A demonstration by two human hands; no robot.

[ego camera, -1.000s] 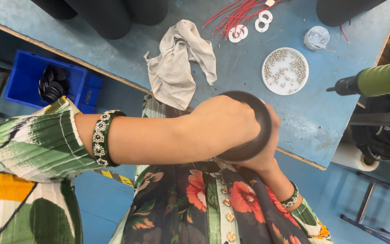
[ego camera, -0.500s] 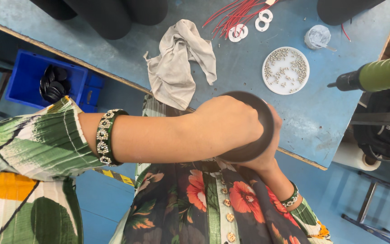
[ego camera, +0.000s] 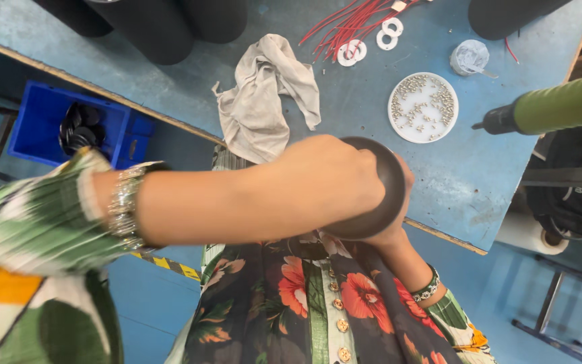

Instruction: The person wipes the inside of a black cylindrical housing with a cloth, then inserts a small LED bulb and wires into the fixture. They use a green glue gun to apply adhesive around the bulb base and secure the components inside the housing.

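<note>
Black disc (ego camera: 378, 195) gripped btwn both hands (above blue table (ego camera: 372, 155)).

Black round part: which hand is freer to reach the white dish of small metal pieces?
Probably the right hand: it sits under the black round part, nearer the white dish, while the left hand grips over the top.

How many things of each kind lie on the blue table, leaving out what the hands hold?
White rings: 3
Crumpled cloths: 1
White plates of small metal beads: 1
Bundles of red wires: 1
Clear plastic cups: 1
Total: 7
</note>
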